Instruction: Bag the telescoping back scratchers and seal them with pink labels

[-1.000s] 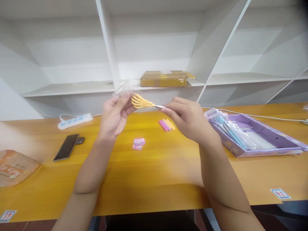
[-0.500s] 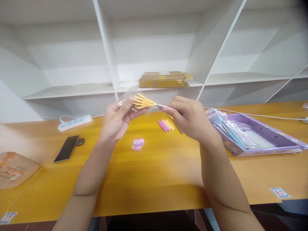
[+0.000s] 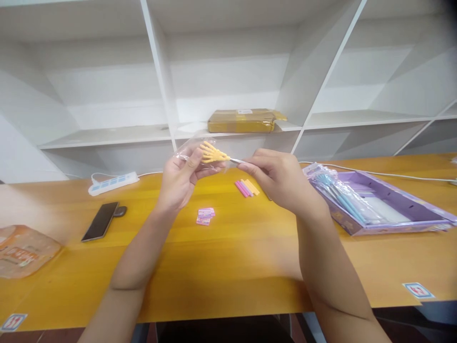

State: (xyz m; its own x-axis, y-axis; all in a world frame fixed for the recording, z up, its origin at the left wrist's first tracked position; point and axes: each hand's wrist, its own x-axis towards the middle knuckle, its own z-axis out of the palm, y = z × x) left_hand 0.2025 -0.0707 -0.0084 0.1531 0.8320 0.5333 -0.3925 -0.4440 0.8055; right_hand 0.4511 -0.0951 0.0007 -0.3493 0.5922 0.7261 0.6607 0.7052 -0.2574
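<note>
Over the table, my left hand (image 3: pixel 182 183) is closed on a clear plastic bag (image 3: pixel 191 144), its thumb on top. A yellow skeleton-hand piece (image 3: pixel 213 153) lies at the bag, fingers pointing left; I cannot tell how much of it is inside. From its wrist end runs a thin metal rod (image 3: pixel 235 161), pinched between the thumb and fingers of my right hand (image 3: pixel 276 174). Below the hands on the table lie pink, purple and yellow sticks (image 3: pixel 246 187) and small pink printed cards (image 3: pixel 205 216).
At the right stands a purple box (image 3: pixel 389 190) with bagged blue sticks (image 3: pixel 339 195). To the left are a phone (image 3: pixel 100 221), a white power strip (image 3: pixel 113 183) and an orange plastic package (image 3: pixel 26 251). A taped cardboard box (image 3: pixel 243 121) sits on the shelf behind.
My left hand and the bag have shifted slightly right, towards my right hand. Less of the metal rod shows between the yellow piece and my right fingers.
</note>
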